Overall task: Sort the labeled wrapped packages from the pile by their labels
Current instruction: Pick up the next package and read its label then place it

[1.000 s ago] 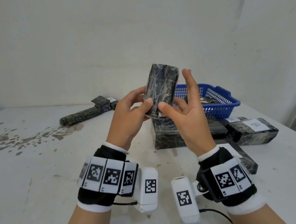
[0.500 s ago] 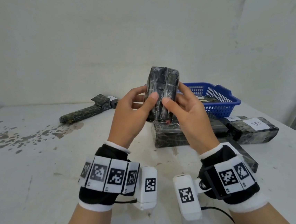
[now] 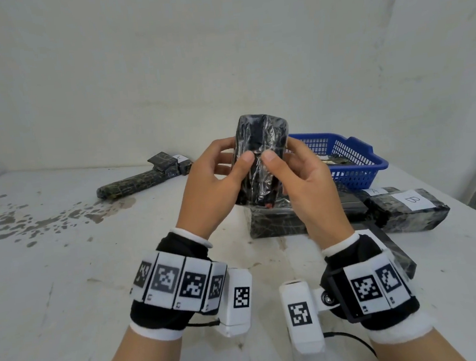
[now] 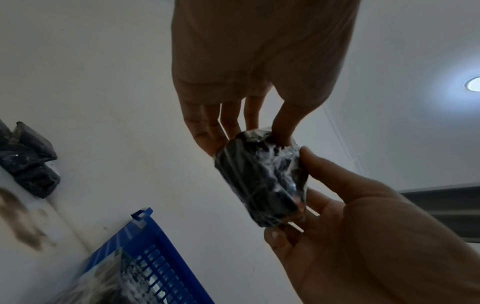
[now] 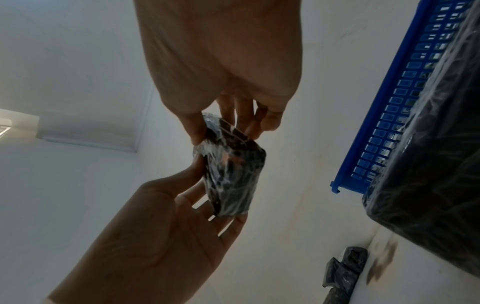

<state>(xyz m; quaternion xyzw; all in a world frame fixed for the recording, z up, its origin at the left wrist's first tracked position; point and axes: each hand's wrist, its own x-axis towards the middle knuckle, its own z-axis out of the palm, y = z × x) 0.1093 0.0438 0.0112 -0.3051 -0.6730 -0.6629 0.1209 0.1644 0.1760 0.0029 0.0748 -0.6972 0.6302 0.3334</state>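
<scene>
Right hand point(image 3: 303, 179) has closed; both it and left hand point(image 3: 216, 182) now pinch the black film-wrapped package point(image 3: 262, 160), held upright at 12 o'clock. No label is visible yet, so sorting waits.

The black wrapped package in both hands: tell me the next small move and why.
Probably turn the package over between the left hand and right hand until a label shows. No white label is visible on it in any view, while the package on the table shows a B.
</scene>
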